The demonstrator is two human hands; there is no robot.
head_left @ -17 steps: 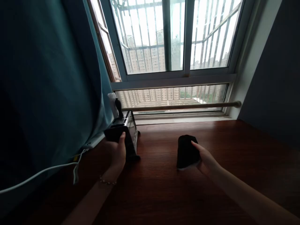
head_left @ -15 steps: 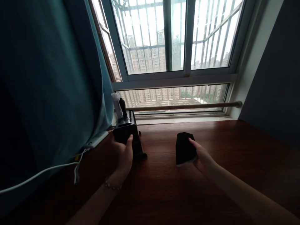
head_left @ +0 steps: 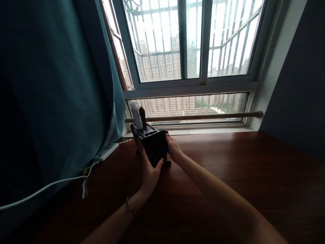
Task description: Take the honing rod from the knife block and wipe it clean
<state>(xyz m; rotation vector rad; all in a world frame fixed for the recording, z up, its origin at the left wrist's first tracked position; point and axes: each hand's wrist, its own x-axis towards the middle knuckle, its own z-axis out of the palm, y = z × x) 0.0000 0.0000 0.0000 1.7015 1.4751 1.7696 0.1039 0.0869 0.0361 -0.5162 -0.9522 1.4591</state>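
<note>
Both hands gripped the black box [head_left: 153, 146] so it stayed put on the table [head_left: 228, 176]; left hand [head_left: 150, 171] underneath, right hand [head_left: 173, 149] closed on its side.

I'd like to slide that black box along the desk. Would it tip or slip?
The black box looks rigid and boxy, so it probably slides rather than rolls. It stands fairly tall with items poking from its top, so a high push might tip it. The polished wooden desk probably offers little grip.
</note>
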